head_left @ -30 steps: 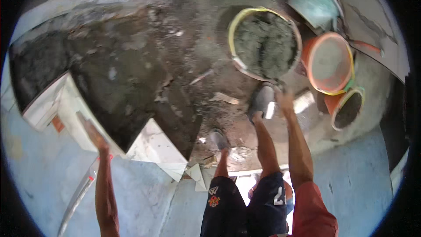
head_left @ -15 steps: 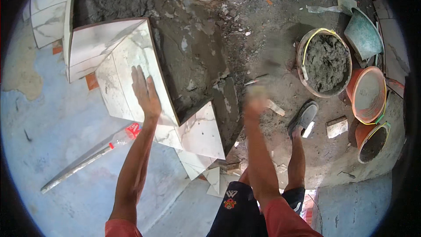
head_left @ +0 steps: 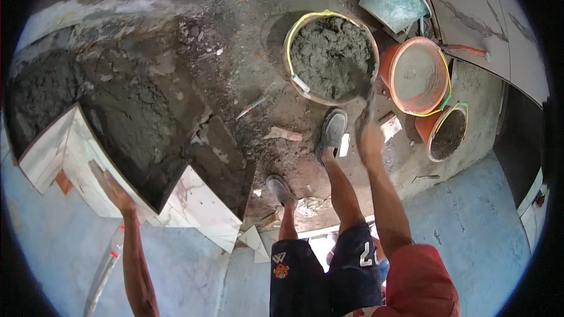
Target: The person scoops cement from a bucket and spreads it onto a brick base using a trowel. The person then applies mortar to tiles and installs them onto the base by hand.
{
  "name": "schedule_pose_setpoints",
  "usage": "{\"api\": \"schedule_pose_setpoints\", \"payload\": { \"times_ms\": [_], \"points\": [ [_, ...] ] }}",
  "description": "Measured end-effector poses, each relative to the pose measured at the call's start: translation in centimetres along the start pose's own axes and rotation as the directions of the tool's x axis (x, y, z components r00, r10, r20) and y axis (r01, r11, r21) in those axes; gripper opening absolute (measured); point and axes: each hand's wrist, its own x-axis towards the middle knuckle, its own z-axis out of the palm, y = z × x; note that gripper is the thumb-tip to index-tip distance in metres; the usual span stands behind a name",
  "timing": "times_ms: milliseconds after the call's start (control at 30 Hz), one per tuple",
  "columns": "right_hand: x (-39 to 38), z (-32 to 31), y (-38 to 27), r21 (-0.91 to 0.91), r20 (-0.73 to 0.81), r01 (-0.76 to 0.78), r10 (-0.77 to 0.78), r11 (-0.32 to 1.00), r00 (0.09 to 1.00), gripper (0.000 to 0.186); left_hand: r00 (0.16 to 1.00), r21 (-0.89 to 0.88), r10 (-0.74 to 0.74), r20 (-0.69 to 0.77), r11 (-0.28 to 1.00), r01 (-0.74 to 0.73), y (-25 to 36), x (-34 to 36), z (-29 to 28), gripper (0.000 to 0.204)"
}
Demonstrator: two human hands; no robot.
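Observation:
My left hand [head_left: 116, 191] lies with fingers stretched out along the white marble-patterned tile edging [head_left: 75, 148], beside the rough bed of wet grey mortar [head_left: 141, 111]. Another triangular tile piece [head_left: 189, 199] is just right of it. My right hand [head_left: 370, 141] is closed round a trowel [head_left: 369, 110], whose grey blade reaches up to the lower rim of a mortar bucket [head_left: 329, 58] with a yellow handle; the handle end is mostly hidden by my fingers.
A green tub [head_left: 390, 0] and two orange buckets [head_left: 417, 79], [head_left: 445, 141] stand at the right. My feet in grey shoes [head_left: 330, 129] are among rubble and tile scraps. A plastic bottle and bar [head_left: 106, 270] lie by my left forearm. Someone is partly visible behind my legs.
Since half a second ago the view has swung back toward the buckets. My right hand has moved right with the trowel, to the mortar bucket; my left hand stays on the tile.

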Motion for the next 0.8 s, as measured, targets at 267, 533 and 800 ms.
{"api": "schedule_pose_setpoints", "payload": {
  "times_ms": [267,533,800],
  "points": [
    [9.4,10.1,0.2,0.836,0.165,-0.016,-0.224,0.548,0.961,0.04,0.856,0.145,0.515,0.052,0.844,-0.516,-3.6,0.7,-2.0,0.059],
    [-2.0,0.3,-1.3,0.996,0.045,-0.036,-0.116,0.083,0.992,0.013,0.996,0.023,0.077,-0.036,0.997,-0.077,1.6,0.9,-1.1,0.054],
    [-5.9,20.6,-9.5,0.593,-0.502,0.188,0.177,0.783,0.846,0.032,0.998,-0.028,0.048,-0.026,0.998,-0.049,2.8,0.7,0.8,0.054]
  ]
}}
